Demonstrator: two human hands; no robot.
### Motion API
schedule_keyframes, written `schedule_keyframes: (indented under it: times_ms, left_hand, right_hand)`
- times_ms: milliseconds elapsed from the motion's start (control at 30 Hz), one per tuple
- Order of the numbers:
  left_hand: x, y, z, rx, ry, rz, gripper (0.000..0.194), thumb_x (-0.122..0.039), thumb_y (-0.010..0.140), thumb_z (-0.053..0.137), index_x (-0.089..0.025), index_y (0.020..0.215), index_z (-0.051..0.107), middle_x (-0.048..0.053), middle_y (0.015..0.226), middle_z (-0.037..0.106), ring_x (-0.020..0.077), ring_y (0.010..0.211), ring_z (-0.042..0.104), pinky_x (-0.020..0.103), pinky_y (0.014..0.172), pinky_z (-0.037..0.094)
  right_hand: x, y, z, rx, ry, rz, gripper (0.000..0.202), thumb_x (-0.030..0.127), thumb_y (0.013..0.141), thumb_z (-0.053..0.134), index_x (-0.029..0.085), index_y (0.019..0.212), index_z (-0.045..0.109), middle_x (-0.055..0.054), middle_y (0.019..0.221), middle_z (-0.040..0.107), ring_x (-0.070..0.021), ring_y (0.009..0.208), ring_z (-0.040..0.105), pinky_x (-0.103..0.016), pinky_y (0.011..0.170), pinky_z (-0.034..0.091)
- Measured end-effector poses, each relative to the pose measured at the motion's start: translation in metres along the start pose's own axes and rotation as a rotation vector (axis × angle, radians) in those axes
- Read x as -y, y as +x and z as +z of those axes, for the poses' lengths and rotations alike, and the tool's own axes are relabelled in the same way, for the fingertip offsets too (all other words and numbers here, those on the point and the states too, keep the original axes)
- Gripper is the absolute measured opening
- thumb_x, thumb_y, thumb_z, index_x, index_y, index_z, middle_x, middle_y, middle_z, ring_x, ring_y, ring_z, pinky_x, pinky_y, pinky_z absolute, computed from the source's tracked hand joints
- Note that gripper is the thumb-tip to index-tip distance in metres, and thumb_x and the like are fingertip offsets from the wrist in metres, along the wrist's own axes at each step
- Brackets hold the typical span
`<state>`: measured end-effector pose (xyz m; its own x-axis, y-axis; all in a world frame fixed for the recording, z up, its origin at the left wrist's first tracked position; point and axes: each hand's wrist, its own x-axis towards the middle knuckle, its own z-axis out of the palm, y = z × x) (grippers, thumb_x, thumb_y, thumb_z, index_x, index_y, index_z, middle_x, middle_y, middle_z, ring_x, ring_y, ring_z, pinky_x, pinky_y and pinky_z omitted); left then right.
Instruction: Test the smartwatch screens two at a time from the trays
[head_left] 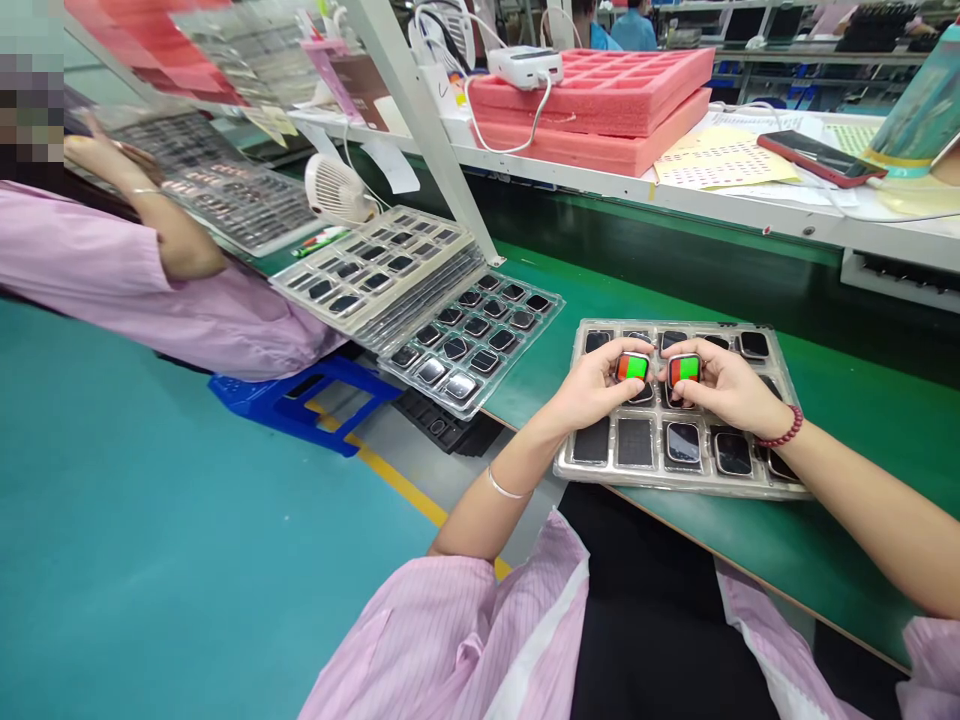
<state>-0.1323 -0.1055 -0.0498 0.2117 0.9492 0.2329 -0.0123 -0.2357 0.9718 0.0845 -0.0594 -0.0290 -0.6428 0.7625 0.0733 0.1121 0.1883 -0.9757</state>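
Observation:
Over a clear plastic tray (645, 477) of dark square watch faces, my left hand (600, 388) is closed on a small watch (633, 369) whose screen shows red and green. Close beside it, my right hand (720, 385) grips a second watch (684, 371) with the same red and green screen. The two watches are held apart, faces up. Several slots of the tray hold watches with dark screens, such as one watch (683, 443) in the front row. My hands cover part of the middle row.
Left of my tray, another tray of watches (480, 327) lies beside a tilted stack of trays (375, 265). A small white fan (335, 188) stands behind them. Red foam trays (592, 95) and a phone (821, 157) rest on the shelf. A person in pink (150, 250) works at the left.

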Motion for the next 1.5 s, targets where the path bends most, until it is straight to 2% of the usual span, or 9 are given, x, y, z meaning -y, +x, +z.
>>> schedule_keyframes:
  times_ms: [167, 267, 400, 533, 700, 900, 1167, 1300, 1500]
  left_hand:
    - [-0.002, 0.0, 0.0, -0.003, 0.024, 0.014, 0.039, -0.023, 0.08, 0.07, -0.016, 0.117, 0.06, 0.007, 0.099, 0.069, 0.0175, 0.09, 0.068, 0.03, 0.082, 0.054]
    - [-0.003, -0.001, 0.0, -0.003, 0.021, -0.004, 0.039, -0.022, 0.08, 0.069, -0.016, 0.117, 0.059, 0.008, 0.101, 0.068, 0.018, 0.091, 0.068, 0.029, 0.08, 0.055]
    - [-0.003, -0.001, 0.0, -0.016, 0.031, -0.026, 0.049, -0.017, 0.079, 0.065, -0.016, 0.127, 0.056, 0.01, 0.11, 0.067, 0.0202, 0.099, 0.069, 0.027, 0.079, 0.055]
    - [-0.003, -0.002, 0.0, -0.014, 0.052, -0.034, 0.058, -0.014, 0.079, 0.063, -0.017, 0.136, 0.054, 0.012, 0.122, 0.065, 0.0227, 0.107, 0.067, 0.027, 0.081, 0.056]
    - [-0.007, -0.002, 0.0, 0.041, 0.03, -0.032, 0.054, -0.02, 0.085, 0.063, -0.018, 0.138, 0.055, 0.011, 0.111, 0.071, 0.0219, 0.101, 0.068, 0.03, 0.081, 0.058]
    - [-0.005, -0.002, -0.002, 0.047, 0.007, -0.031, 0.053, -0.029, 0.087, 0.066, -0.018, 0.138, 0.057, 0.012, 0.111, 0.072, 0.0184, 0.088, 0.069, 0.028, 0.074, 0.058]
    - [-0.003, -0.001, -0.003, 0.024, 0.032, -0.085, 0.044, -0.041, 0.088, 0.065, -0.015, 0.124, 0.066, 0.011, 0.101, 0.074, 0.0151, 0.074, 0.067, 0.02, 0.053, 0.048]
    - [-0.005, -0.002, -0.002, 0.022, 0.037, -0.101, 0.043, -0.045, 0.089, 0.063, -0.015, 0.12, 0.068, 0.012, 0.101, 0.074, 0.0158, 0.076, 0.068, 0.019, 0.052, 0.047]
    - [-0.004, 0.0, -0.004, 0.016, 0.063, -0.073, 0.045, -0.05, 0.091, 0.06, -0.014, 0.115, 0.071, 0.01, 0.095, 0.074, 0.0128, 0.067, 0.063, 0.02, 0.051, 0.048]
  right_hand:
    - [-0.001, -0.001, 0.001, 0.023, -0.01, -0.017, 0.037, 0.019, 0.079, 0.068, 0.021, 0.115, 0.059, -0.002, 0.09, 0.065, -0.0163, 0.072, 0.068, -0.028, 0.062, 0.059]
    - [-0.002, -0.001, 0.0, 0.041, 0.016, -0.014, 0.04, 0.018, 0.08, 0.067, 0.022, 0.118, 0.057, -0.005, 0.098, 0.067, -0.0177, 0.078, 0.07, -0.03, 0.066, 0.061]
    - [-0.005, 0.0, -0.001, 0.061, 0.036, -0.018, 0.037, 0.019, 0.083, 0.064, 0.021, 0.12, 0.058, -0.008, 0.11, 0.069, -0.0175, 0.083, 0.071, -0.033, 0.075, 0.062]
    - [-0.005, 0.001, -0.002, 0.046, 0.028, -0.021, 0.042, 0.019, 0.081, 0.065, 0.021, 0.122, 0.057, -0.007, 0.108, 0.069, -0.0184, 0.084, 0.071, -0.032, 0.072, 0.061]
    - [-0.004, 0.001, -0.001, -0.001, -0.057, -0.037, 0.031, 0.021, 0.08, 0.067, 0.021, 0.111, 0.061, -0.004, 0.094, 0.068, -0.0171, 0.071, 0.067, -0.033, 0.068, 0.058]
    - [-0.002, 0.0, -0.001, 0.026, -0.058, -0.062, 0.025, 0.026, 0.083, 0.068, 0.021, 0.106, 0.062, -0.003, 0.089, 0.067, -0.0177, 0.073, 0.063, -0.032, 0.066, 0.055]
    - [0.003, -0.001, -0.002, 0.012, -0.014, -0.03, 0.017, 0.026, 0.081, 0.069, 0.02, 0.096, 0.063, -0.004, 0.085, 0.069, -0.0162, 0.067, 0.064, -0.029, 0.06, 0.053]
    - [0.004, -0.001, -0.002, 0.0, -0.026, -0.014, 0.016, 0.029, 0.081, 0.07, 0.02, 0.093, 0.064, -0.004, 0.081, 0.071, -0.0164, 0.063, 0.064, -0.029, 0.058, 0.053]
    - [0.007, -0.002, -0.001, -0.006, 0.001, -0.005, 0.014, 0.03, 0.082, 0.07, 0.019, 0.089, 0.065, -0.004, 0.077, 0.071, -0.0178, 0.067, 0.066, -0.029, 0.058, 0.055]
